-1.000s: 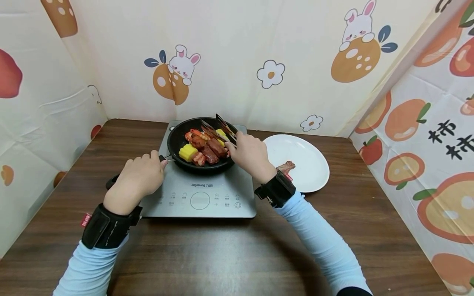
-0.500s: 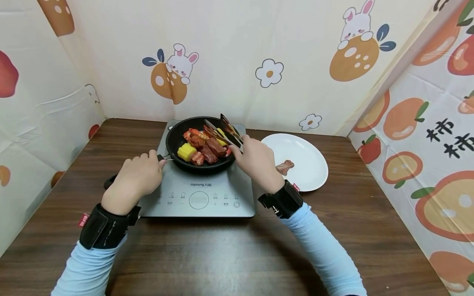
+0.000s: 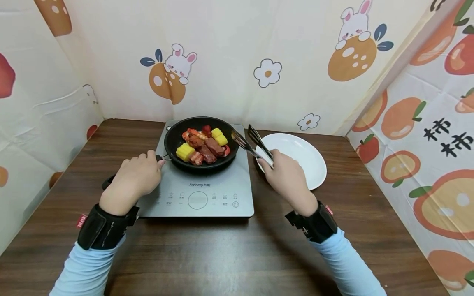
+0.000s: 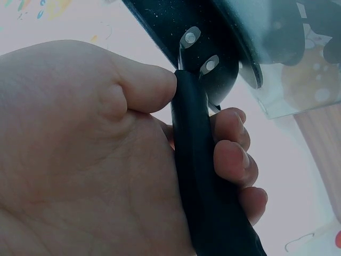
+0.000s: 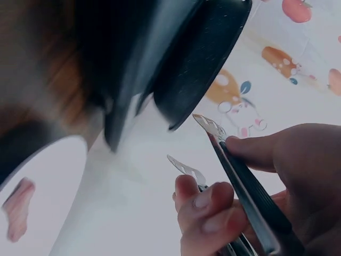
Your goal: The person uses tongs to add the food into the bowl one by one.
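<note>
A black frying pan (image 3: 173,136) with corn, meat chunks and shrimp stands on a grey induction cooker (image 3: 200,193). My left hand (image 3: 136,179) grips the pan's black handle (image 4: 198,176), thumb on top and fingers curled under. In my right hand (image 3: 284,176) are metal tongs (image 3: 254,144), held by their black grips (image 5: 250,192). Their tips stand apart and empty, just right of the pan's rim, over the left edge of a white plate (image 3: 307,156). The right wrist view shows a piece of meat (image 5: 18,213) lying on the plate.
The cooker sits mid-table on dark wood (image 3: 222,255). Printed cloth walls with rabbits and fruit close in the back and both sides. The cooker's touch panel (image 3: 198,200) faces me.
My right hand has drawn the tongs out of the pan and moved right and toward me, and now hides the meat piece on the plate in the head view. The left hand has stayed on the handle.
</note>
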{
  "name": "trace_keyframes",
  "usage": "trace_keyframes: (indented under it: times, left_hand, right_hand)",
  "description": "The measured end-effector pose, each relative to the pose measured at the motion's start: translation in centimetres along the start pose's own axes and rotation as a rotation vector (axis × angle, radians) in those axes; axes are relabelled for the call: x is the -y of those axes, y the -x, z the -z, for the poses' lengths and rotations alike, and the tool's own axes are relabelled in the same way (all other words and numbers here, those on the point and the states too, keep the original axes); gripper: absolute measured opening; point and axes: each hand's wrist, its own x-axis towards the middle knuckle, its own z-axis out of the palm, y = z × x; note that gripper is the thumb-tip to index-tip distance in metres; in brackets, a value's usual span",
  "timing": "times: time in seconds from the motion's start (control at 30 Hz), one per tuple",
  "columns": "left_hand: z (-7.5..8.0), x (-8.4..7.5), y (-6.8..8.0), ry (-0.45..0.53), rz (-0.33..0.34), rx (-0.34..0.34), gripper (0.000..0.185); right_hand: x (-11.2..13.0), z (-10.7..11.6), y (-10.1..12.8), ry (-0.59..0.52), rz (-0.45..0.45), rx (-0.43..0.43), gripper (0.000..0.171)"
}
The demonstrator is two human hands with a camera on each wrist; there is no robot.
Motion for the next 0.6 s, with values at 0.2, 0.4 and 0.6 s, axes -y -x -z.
trace_keyframes:
  times: [0.2,0.4,0.6]
  left_hand:
    - [-0.1,0.0,0.0,0.001,-0.002,-0.003,0.043]
    - [-0.2,0.0,-0.1,0.004,-0.003,0.002,0.043]
    - [-0.1,0.1,-0.1,0.011,0.004,-0.004,0.042]
  right_hand:
    - [-3.8,0.4,2.1,0.003,-0.035,0.016,0.043]
    - [-7.0,1.0,4.7,0.057,-0.11,0.053,0.039]
    - [-8.3,1.6,6.4,0.1,-0.177,0.145,0.04]
